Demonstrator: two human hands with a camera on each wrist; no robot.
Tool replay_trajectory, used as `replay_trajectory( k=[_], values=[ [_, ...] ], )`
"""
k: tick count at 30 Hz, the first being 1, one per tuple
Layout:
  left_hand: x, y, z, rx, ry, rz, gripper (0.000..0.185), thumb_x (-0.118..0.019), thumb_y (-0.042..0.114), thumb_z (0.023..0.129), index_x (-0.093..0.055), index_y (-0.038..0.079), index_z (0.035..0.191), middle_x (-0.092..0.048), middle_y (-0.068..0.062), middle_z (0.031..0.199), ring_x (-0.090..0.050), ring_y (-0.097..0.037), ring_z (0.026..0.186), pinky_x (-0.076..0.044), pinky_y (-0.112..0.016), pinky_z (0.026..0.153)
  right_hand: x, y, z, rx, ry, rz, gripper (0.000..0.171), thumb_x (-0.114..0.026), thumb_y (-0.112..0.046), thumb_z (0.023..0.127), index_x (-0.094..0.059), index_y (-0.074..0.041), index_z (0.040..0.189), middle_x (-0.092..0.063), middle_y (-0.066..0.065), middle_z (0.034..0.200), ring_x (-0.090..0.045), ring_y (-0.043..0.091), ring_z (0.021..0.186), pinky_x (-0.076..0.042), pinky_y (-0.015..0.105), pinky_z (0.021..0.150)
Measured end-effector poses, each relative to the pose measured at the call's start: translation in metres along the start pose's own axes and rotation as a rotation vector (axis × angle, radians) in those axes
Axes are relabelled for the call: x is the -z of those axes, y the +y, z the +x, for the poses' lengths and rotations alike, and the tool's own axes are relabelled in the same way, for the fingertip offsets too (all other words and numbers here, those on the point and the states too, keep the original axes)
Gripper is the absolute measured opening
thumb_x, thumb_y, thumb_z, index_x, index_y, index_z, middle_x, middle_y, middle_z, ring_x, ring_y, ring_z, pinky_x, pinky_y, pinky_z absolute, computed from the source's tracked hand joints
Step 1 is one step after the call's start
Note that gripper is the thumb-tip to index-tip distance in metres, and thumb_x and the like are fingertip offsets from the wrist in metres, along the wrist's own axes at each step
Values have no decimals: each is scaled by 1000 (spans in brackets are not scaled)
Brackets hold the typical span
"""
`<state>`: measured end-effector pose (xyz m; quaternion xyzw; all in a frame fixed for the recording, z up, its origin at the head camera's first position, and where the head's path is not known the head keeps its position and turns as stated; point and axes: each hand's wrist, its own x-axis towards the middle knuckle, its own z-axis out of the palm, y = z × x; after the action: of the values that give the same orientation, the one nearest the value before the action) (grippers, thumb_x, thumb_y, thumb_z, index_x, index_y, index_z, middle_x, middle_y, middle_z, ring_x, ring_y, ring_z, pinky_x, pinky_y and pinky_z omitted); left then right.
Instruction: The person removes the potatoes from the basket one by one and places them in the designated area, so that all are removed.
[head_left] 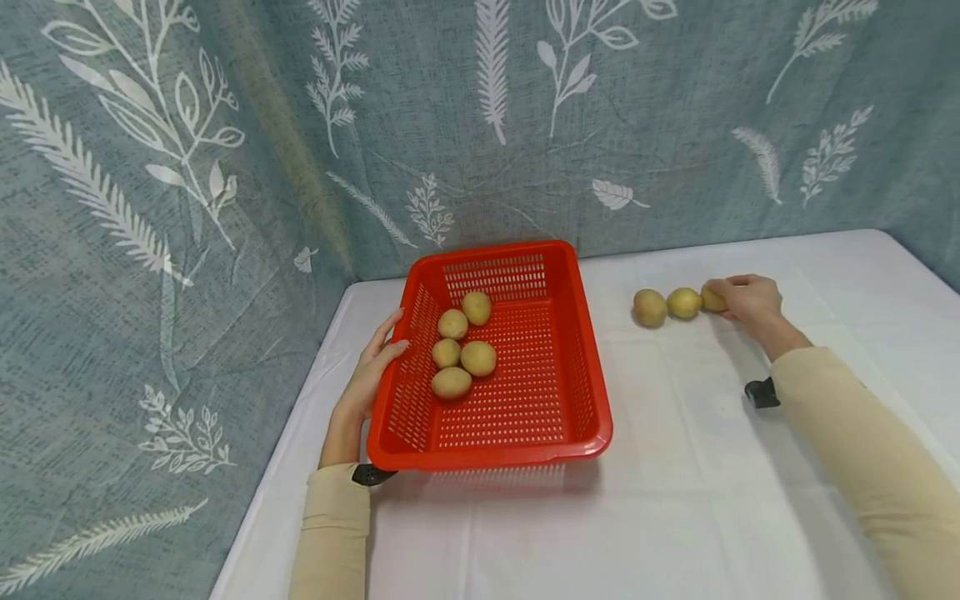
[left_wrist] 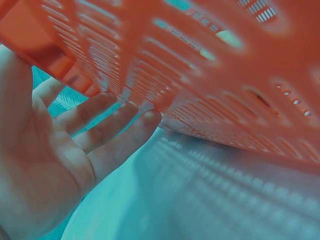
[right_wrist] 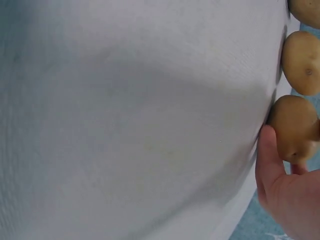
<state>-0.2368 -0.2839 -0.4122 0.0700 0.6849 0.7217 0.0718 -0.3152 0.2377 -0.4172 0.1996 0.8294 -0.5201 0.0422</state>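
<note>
A red slotted basket (head_left: 577, 375) stands mid-table with several potatoes (head_left: 465, 346) in its left half. My left hand (head_left: 377, 360) lies against the basket's left wall; in the left wrist view the straight fingers (left_wrist: 107, 127) touch the red plastic (left_wrist: 210, 75). Three potatoes lie in a row to the right. My right hand (head_left: 742, 298) grips the rightmost potato (head_left: 711, 299); in the right wrist view the thumb (right_wrist: 267, 150) and fingers curl round this potato (right_wrist: 294, 125). The middle potato (head_left: 683, 302) (right_wrist: 301, 62) and the left one (head_left: 649, 307) lie loose on the cloth.
A white cloth (head_left: 675, 500) covers the table. A blue-grey curtain with white leaf prints (head_left: 480, 125) hangs close behind and along the left side. The table's left edge (head_left: 281, 467) runs beside my left forearm.
</note>
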Motion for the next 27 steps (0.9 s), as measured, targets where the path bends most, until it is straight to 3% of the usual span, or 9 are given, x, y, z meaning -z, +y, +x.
replay_trajectory(
  k=[19,27],
  values=[
    [0,-1,-1,6,-5,-6,56,-39,16,103,-17,22,154,-34,-21,138,-60,-18,95,-53,-31,73,5,4,-3,-38,29,36,69,-43,-42,96,-30,5,146,-30,30,144,-52,-4,60,-49,15,64],
    [1,-1,-1,-3,-9,-12,56,-39,16,103,-17,21,154,-34,-20,138,-59,-19,97,-53,-31,74,13,1,-8,-39,28,-8,71,-37,-46,98,-25,3,148,-33,28,143,-52,1,65,-49,20,69]
  ],
)
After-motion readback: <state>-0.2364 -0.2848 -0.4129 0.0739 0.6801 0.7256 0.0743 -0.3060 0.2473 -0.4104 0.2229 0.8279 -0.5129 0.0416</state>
